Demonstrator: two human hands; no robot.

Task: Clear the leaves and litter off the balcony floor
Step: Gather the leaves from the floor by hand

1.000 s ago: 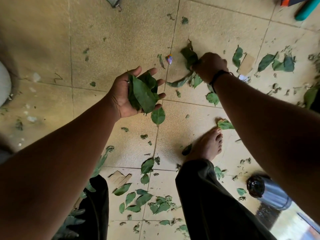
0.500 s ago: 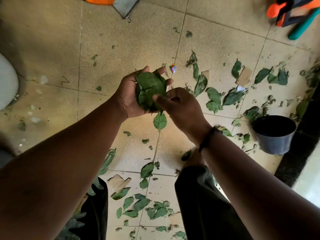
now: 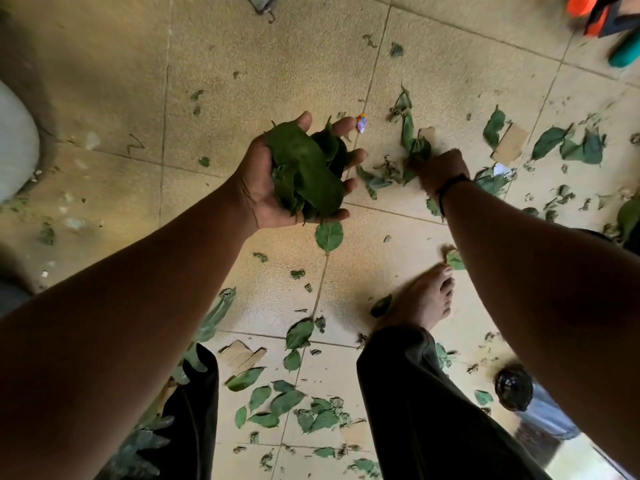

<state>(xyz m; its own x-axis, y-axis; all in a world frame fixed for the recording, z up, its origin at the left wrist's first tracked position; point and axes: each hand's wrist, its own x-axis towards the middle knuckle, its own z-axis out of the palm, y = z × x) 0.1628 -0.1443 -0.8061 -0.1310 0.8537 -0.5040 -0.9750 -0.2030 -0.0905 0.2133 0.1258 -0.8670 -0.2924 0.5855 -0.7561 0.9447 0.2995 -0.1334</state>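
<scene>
Above tiled floor [image 3: 104,81], left hand [image 3: 277,181] palm-up cupping leaves [image 3: 308,171], right hand [image 3: 441,169] lowered, gripping leaf cluster [image 3: 415,150]

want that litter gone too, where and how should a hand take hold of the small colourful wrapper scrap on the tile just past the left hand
Pinch the colourful wrapper scrap from straight above, thumb and forefinger across its short width. It looks crumpled and lies alone on bare tile by the grout line, so its raised folds should give the fingertips an edge to catch. The right hand is the likelier one, since the left hand is cupped round a pile of leaves.
</scene>
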